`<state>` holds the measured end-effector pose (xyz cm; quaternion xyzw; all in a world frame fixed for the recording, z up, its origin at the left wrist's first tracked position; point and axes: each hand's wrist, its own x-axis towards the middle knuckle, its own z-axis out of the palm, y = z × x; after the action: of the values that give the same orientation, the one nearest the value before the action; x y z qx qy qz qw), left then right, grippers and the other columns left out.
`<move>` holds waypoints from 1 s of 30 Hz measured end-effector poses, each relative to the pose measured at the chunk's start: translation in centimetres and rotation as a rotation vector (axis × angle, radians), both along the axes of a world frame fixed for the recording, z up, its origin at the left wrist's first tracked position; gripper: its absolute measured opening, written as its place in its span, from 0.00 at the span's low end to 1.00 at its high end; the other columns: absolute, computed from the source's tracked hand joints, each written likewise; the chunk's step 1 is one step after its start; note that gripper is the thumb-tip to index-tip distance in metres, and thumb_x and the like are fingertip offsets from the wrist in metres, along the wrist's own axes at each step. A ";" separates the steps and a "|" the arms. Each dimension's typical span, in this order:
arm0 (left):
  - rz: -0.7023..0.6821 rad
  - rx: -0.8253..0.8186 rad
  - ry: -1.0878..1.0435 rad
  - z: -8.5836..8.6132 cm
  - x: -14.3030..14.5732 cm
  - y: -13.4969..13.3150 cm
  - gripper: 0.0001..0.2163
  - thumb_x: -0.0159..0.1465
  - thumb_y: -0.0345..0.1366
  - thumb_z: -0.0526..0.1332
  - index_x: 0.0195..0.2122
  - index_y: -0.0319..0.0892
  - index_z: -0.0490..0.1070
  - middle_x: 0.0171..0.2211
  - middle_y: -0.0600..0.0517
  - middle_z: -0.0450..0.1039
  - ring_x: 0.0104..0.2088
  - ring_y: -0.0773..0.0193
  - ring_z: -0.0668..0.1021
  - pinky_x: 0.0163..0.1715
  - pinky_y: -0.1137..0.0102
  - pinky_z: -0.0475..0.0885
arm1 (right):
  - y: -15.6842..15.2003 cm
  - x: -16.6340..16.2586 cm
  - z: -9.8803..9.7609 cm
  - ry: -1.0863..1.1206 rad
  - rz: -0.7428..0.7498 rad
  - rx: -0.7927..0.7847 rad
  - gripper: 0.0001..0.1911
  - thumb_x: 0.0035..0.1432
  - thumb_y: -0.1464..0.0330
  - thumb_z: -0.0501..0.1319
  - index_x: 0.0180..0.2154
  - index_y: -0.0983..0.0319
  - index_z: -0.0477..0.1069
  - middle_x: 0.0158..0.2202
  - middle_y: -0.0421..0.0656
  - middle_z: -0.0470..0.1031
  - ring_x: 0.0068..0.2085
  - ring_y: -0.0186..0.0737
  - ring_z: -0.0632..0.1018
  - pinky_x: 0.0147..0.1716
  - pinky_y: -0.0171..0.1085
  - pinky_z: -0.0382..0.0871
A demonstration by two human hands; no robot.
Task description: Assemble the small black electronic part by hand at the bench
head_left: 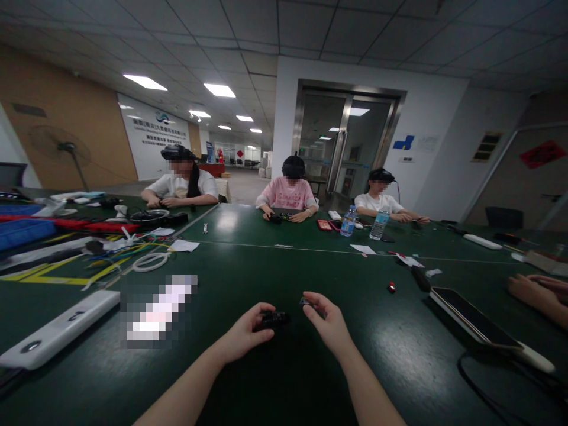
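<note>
In the head view my left hand [245, 332] is closed around one end of a small black object [276, 320], low over the green table [275, 272]. Its far end points toward my right hand; its exact kind is too dark to make out. My right hand [327, 322] pinches a tiny piece with a bluish, shiny face [305, 302] between thumb and fingers. A short gap separates that piece from the black object. Farther right on the tabletop lies a small red and black item [391, 287].
A white power bank-like bar [62, 328] and a blurred-out bright patch [160, 310] lie left. Cables [151, 261] and blue trays [26, 234] are beyond. At right are a phone [473, 316], a black cord [483, 390] and another person's hand [539, 293]. Bottles [379, 223] stand across, before seated people.
</note>
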<state>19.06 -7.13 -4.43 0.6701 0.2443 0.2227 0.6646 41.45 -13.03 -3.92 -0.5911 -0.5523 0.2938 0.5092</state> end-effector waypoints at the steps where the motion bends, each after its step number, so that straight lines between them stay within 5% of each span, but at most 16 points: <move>1: -0.002 0.004 0.001 -0.1 0.0 0.1 0.20 0.57 0.33 0.62 0.49 0.45 0.58 0.45 0.49 0.70 0.44 0.57 0.73 0.43 0.63 0.66 | 0.0 0.2 0.0 0.011 -0.010 0.001 0.18 0.51 0.61 0.60 0.45 0.57 0.69 0.45 0.43 0.74 0.48 0.44 0.73 0.52 0.48 0.62; 17: 0.007 0.021 0.011 -1.3 -0.3 0.7 0.22 0.57 0.34 0.63 0.51 0.47 0.57 0.47 0.49 0.69 0.45 0.57 0.73 0.44 0.63 0.65 | -0.9 2.1 1.0 0.220 -0.150 0.114 0.17 0.50 0.57 0.61 0.41 0.58 0.71 0.40 0.43 0.74 0.45 0.45 0.73 0.45 0.44 0.67; 30: 0.008 0.014 0.006 -0.8 -0.2 0.4 0.21 0.57 0.33 0.63 0.51 0.46 0.58 0.46 0.49 0.69 0.45 0.57 0.73 0.44 0.63 0.65 | -0.5 -0.5 0.5 0.043 0.060 -0.029 0.17 0.50 0.62 0.61 0.43 0.59 0.70 0.42 0.44 0.74 0.45 0.43 0.74 0.49 0.45 0.65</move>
<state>18.88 -6.77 -5.22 0.6742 0.2475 0.2252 0.6584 40.97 -13.53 -3.38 -0.5752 -0.5545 0.3296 0.5031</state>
